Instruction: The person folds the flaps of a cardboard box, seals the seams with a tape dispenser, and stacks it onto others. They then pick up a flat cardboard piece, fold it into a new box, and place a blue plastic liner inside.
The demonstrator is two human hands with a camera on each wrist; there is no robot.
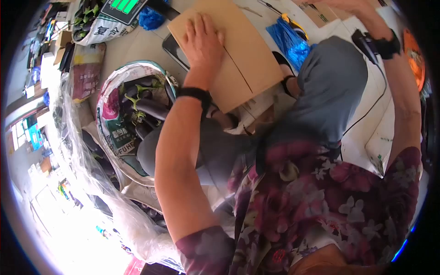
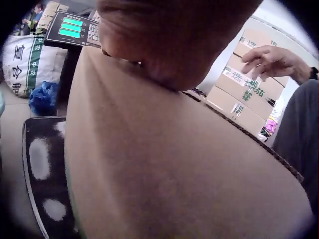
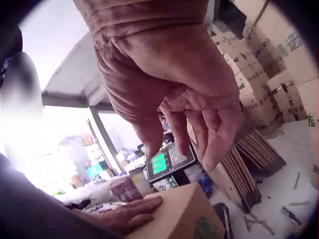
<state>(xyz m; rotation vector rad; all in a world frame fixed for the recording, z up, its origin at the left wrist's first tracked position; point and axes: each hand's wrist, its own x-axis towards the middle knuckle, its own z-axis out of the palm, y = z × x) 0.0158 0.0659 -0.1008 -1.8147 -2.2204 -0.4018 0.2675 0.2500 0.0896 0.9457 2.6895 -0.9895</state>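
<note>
A closed cardboard box (image 1: 247,50) sits on the black platform (image 1: 172,49) of a scale, with a seam along its upper face. My left hand (image 1: 202,42) rests on that face near one edge, its fingers extended over the cardboard. Off to the right, my right hand (image 1: 366,18) is raised away from the box, partly cut by the frame's top edge. The right wrist view shows this right hand (image 3: 174,74) with loosely bent fingers and nothing in them. Beyond it stands the scale's display (image 3: 167,162) with lit green digits.
Beside my left arm stands a woven sack (image 1: 112,133) holding eggplants (image 1: 149,107). Blue plastic bags (image 1: 286,39) and a yellow-handled tool (image 1: 295,26) lie on the floor. Flattened cardboard (image 3: 234,174) leans near stacked cartons (image 3: 244,69). Clear plastic sheeting (image 1: 73,137) hangs at left.
</note>
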